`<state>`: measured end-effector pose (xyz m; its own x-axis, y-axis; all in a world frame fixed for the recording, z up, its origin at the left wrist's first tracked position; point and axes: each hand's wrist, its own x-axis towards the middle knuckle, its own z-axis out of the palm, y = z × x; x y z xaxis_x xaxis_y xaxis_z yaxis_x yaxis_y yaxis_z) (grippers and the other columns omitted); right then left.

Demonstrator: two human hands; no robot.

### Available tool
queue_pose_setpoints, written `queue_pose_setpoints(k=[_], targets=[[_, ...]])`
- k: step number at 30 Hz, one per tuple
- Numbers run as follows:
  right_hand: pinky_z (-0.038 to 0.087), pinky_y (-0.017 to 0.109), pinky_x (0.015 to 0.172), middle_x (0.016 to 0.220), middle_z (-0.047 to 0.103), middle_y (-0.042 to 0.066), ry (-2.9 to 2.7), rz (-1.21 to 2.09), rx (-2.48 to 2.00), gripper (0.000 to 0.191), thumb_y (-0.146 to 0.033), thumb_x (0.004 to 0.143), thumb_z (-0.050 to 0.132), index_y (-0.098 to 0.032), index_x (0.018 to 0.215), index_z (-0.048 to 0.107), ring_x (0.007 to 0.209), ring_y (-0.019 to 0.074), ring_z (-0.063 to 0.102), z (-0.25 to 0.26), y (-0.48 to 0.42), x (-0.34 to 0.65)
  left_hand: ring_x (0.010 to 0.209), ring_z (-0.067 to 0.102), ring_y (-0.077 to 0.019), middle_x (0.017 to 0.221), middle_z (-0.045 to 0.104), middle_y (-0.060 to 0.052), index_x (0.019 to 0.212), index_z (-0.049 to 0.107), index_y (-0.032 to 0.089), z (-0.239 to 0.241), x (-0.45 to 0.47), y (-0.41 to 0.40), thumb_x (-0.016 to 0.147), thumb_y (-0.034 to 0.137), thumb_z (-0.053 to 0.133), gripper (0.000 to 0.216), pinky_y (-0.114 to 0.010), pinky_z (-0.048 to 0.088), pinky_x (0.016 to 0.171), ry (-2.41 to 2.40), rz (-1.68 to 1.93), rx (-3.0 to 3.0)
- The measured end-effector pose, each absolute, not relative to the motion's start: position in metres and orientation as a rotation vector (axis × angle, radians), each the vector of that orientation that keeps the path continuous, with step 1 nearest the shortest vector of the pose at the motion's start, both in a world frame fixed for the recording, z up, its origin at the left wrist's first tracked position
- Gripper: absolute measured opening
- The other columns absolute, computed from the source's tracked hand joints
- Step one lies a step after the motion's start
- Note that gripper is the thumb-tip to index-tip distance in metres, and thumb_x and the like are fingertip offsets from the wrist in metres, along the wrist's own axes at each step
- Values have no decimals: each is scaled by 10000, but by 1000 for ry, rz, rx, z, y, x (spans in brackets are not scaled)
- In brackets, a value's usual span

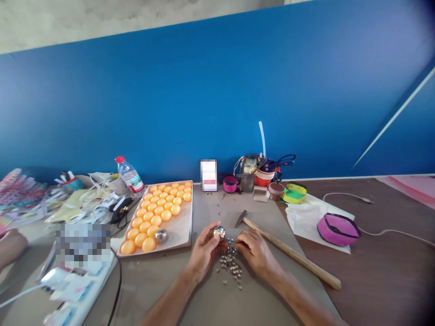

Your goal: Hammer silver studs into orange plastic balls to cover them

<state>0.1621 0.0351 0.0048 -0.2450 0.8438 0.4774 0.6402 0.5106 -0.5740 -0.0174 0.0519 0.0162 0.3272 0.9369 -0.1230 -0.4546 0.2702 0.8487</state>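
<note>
A ball point(220, 231) mostly covered in shiny silver pieces, with a yellowish patch showing, sits in my left hand point(205, 246), whose fingers wrap round it. Just to the right, my right hand point(255, 250) rests by a pile of small silver beads point(233, 267), its fingers curled together. What lies between those fingertips is too small or hidden to tell. To the left, a shallow white tray point(180, 226) bears rows of orange balls point(149, 244) and one silver-covered ball point(161, 235). Beyond my right hand lies a hammer point(292, 251) with a wooden handle.
A bottle point(130, 176) stands behind the tray, and a power strip point(84, 294) with cables lies at lower left. Cups point(264, 176) and a pink container point(230, 183) line the blue partition point(204, 99). A magenta container point(338, 229) sits right. Another person's hand point(12, 246) shows far left.
</note>
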Motion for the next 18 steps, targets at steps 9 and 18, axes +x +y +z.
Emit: queue_pose_setpoints(k=[9, 18], targets=[[428, 236, 598, 691, 586, 9, -1537, 807, -1249, 193, -346, 802, 499, -179, 756, 583, 633, 131, 527, 9, 33, 161, 680, 600, -141, 831, 601, -31, 1110, 560, 205, 17, -17, 50, 716, 308, 653, 418, -297, 448, 703, 736, 1031, 848], [400, 219, 598, 724, 580, -6, -1432, 1114, -1229, 152, -304, 760, 526, -183, 829, 587, 641, 113, 504, 12, 29, 155, 824, 593, -172, 950, 611, -52, 1154, 543, 220, 15, -15, 49, 708, 308, 658, 469, -348, 441, 821, 781, 1017, 936]])
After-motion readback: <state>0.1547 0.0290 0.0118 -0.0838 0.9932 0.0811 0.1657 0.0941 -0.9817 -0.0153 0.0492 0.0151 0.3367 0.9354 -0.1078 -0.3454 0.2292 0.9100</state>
